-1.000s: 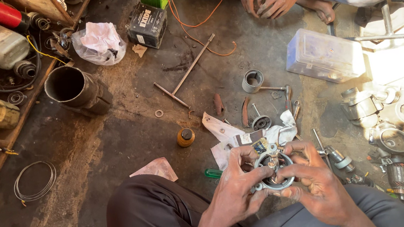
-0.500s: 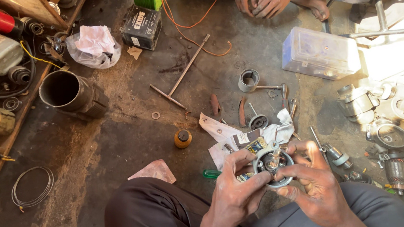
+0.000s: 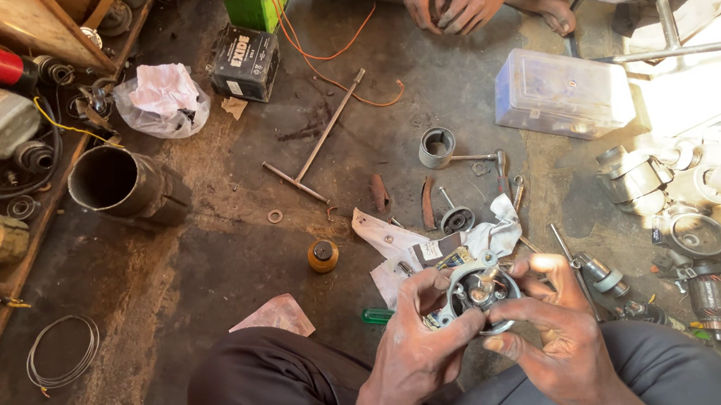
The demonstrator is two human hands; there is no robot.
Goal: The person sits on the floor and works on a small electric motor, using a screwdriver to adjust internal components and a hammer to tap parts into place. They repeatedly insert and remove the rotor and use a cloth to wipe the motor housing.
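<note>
— So, what have you got there?

— Both my hands are closed on a round metal motor housing (image 3: 477, 293), held over my lap. My left hand (image 3: 416, 348) cups its near side, thumb on the rim; my right hand (image 3: 553, 334) pinches the far edge.

— How do you work it well?

— I'd say keep it level and gripped evenly, so nothing drops onto the floor (image 3: 206, 263) among the white rags (image 3: 489, 238) just beyond my fingers.

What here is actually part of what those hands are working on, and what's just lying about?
In hand:
left hand
right hand
round metal motor housing

Lying about:
T-handle wrench
clear plastic box
orange-capped bottle
wire coil
dark metal pipe
</note>
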